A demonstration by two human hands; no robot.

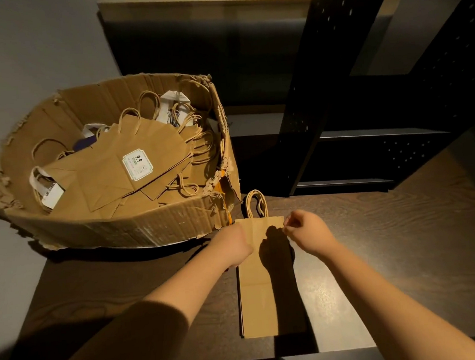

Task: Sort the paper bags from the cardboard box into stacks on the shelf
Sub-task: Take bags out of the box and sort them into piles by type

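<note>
Fingers [289, 227] of the right hand [305, 231] are curling together and pinching the upper right edge of a narrow, flat brown paper bag [257, 300] lying on the dark wood-grain counter [392, 253]. Opposite them, the left hand [233, 244] is resting on the bag's upper left edge; its fingers are hidden behind the back of the hand, so I cannot tell whether they are gripping or just pressing. Both bare forearms are reaching in from the lower edge, the left one emerging from a brown sleeve [116, 345].

That bag is lying lengthwise away from the person, folded flat, with its twisted paper handles [256, 204] pointing toward the far side and a crease showing across its lower half. A shadow from the right hand is falling across its middle.

Just beside it on the left, a torn, battered cardboard box [137, 227] is sitting on the counter, holding a loose heap of brown paper bags [122, 172] with rope-like handles, a few white ones among them. One brown bag on top is bearing a pale label [138, 164] printed "9.9". Behind the counter, a dark perforated metal shelf [368, 129] is standing.
</note>
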